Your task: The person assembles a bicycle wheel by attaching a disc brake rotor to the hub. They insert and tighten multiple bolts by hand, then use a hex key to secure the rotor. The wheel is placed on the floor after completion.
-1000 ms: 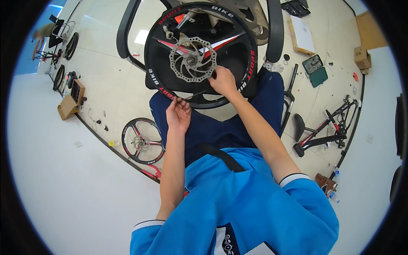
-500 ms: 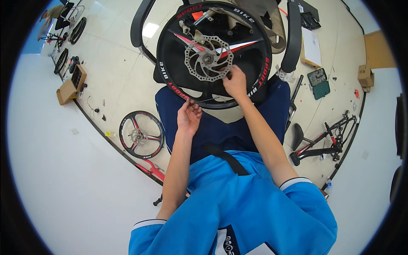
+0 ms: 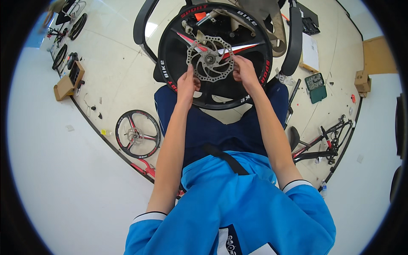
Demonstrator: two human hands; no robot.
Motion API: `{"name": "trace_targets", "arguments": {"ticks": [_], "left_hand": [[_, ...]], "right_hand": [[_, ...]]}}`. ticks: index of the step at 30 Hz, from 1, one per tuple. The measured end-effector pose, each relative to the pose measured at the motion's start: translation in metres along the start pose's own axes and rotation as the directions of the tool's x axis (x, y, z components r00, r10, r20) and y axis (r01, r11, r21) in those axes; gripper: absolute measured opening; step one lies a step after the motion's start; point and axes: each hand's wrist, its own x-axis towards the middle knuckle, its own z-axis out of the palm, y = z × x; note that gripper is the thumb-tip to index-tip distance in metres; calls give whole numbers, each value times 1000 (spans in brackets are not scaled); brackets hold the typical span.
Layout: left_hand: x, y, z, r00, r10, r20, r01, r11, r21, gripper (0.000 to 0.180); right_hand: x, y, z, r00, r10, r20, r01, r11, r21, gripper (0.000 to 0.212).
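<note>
A black bicycle wheel (image 3: pixel 162 51) with wide red and white spokes lies across my lap and the chair seat. A silver brake disc (image 3: pixel 219 72) with many holes sits at its hub. My left hand (image 3: pixel 187 86) is closed at the disc's left rim, thumb up along the edge and the other fingers curled. At the right rim, my right hand (image 3: pixel 246 73) pinches the disc's edge between thumb and fingers. Whether a small tool is tucked in the left fingers cannot be seen.
Chair armrests (image 3: pixel 293 40) flank the wheel. On the floor are a second wheel (image 3: pixel 154 138), a red frame part (image 3: pixel 146 169), a black bicycle frame (image 3: pixel 325 142), an opened green case (image 3: pixel 318 94), a white-topped box (image 3: pixel 310 53) and an opened carton (image 3: pixel 63 88).
My left hand has moved up from the wheel's lower rim, where it held a thin metal rod, to the disc's left edge. My right hand has shifted up along the disc's right edge.
</note>
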Motion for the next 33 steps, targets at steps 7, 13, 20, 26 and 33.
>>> {"name": "trace_targets", "arguments": {"ticks": [7,13,20,26,33], "left_hand": [[20,4,15,938,336,-85,-322,936,141,45],[1,59,24,873,457,-171,-455,889,55,35],[-16,97,34,870,468,-158,-474,881,2,27],[-21,128,45,820,561,-112,-566,824,-18,32],[-8,119,32,831,552,-73,-538,830,148,32]], "right_hand": [[16,-34,-7,927,-316,201,374,746,-550,29],[12,-80,17,933,-186,309,274,922,-273,27],[6,-112,29,880,-299,370,434,823,-367,30],[15,-138,32,835,-390,387,512,808,-290,28],[12,-132,29,784,-479,396,618,668,-416,33]]}}
